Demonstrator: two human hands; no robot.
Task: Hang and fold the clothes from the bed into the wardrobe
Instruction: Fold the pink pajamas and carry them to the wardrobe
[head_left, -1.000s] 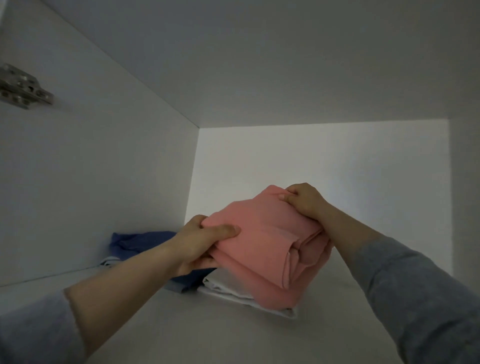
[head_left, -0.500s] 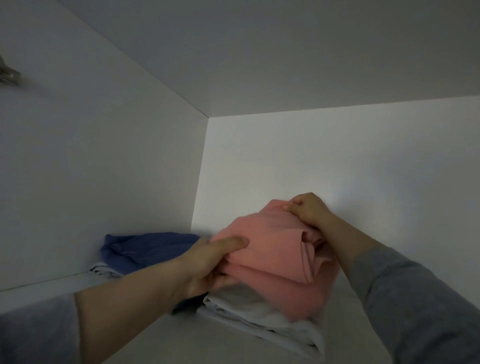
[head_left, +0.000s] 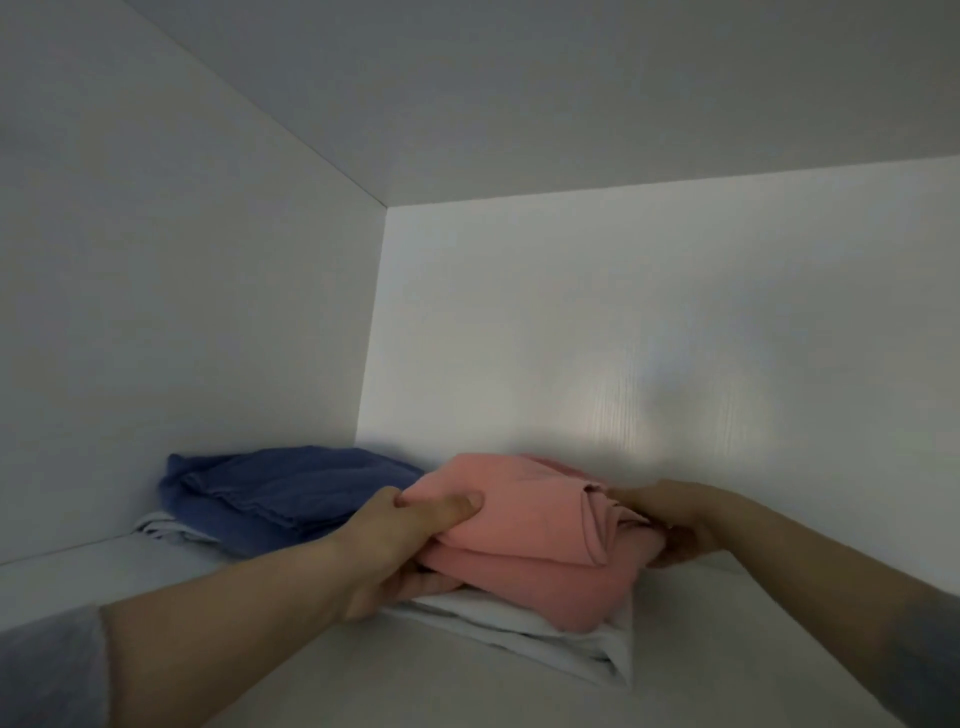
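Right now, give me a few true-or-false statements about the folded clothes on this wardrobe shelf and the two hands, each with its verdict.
1. The folded pink garment lies on top of a folded white garment. True.
2. The left hand grips the pink garment with its thumb on top. True.
3. The right hand hangs clear of the pink garment. False: it holds the garment's right end.
4. The folded blue garment lies to the right of the pink one. False: it lies to its left.
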